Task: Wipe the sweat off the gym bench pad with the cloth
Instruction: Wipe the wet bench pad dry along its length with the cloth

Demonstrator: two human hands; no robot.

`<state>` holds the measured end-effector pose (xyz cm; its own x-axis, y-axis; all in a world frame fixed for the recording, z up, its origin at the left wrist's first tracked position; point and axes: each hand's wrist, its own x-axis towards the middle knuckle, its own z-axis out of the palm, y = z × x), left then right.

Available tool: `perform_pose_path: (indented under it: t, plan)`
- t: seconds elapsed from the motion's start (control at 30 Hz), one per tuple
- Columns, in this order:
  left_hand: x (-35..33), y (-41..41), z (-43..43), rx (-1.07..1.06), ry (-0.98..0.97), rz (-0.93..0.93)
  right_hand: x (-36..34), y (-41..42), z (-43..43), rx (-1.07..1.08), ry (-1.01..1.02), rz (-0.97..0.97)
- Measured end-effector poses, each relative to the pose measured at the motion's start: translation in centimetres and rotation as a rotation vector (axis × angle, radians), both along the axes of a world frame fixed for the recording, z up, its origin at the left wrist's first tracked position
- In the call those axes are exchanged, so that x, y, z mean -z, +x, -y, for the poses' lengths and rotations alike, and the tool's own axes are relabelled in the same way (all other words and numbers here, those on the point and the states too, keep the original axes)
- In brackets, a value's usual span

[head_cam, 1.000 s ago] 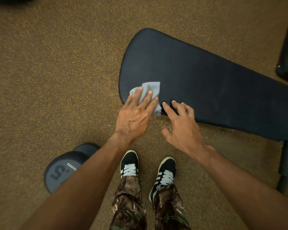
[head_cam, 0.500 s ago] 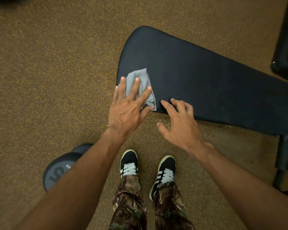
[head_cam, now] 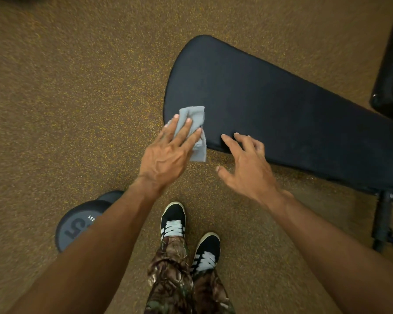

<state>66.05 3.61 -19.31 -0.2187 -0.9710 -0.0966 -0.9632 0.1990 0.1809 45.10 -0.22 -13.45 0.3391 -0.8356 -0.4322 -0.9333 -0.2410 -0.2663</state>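
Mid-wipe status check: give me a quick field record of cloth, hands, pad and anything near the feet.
cloth: grey, crumpled, on the bench pad near its left end, one end hanging over the near edge
left hand: flat on the cloth, fingers straight, pressing it down
right hand: fingers spread, tips touching the pad's near edge, holding nothing
dumbbell: on the floor, left of the shoes

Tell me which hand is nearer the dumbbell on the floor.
Left. The left hand presses the cloth on the bench pad, up and right of the dumbbell; the right hand touches the pad's near edge, farther right.
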Motion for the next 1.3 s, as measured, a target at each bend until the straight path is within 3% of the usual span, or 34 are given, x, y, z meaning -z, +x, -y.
perform_pose_path:
  t: [0.13,0.23,0.37,0.6,0.77,1.0,1.07,1.2,1.3]
  plan:
    - [-0.8,-1.2,1.8,-0.259,0.064,-0.059,0.2,0.0,-0.2,0.003,-0.007,0.015]
    - [-0.9,-2.9,1.9,-0.222,0.041,-0.093,0.4,0.0,-0.5,0.006,-0.011,0.026]
    - [-0.9,-2.1,-1.3,-0.037,0.07,0.027,0.4,0.0,-0.4,0.003,-0.005,0.031]
    - [-1.3,-3.0,0.1,-0.353,0.15,-0.137,0.5,-0.2,-0.4,0.012,0.007,0.039]
    - [-0.9,-3.1,-2.3,-0.234,0.162,-0.105,0.4,-0.4,-0.1,0.004,0.012,0.045]
    - [-1.4,-2.6,1.4,-0.442,0.157,-0.178,0.4,-0.4,-0.3,-0.006,0.022,0.038]
    - [-1.4,-3.4,1.1,-0.412,0.142,-0.2,0.4,-0.4,-0.3,-0.005,0.025,0.04]
    - [-0.7,-2.4,-2.8,-0.093,0.083,-0.103,0.2,-0.6,-0.3,-0.022,0.031,0.027]
    - [-0.5,-0.5,-3.4,-0.19,0.122,-0.112,0.2,-0.6,-0.4,-0.017,0.031,0.026]
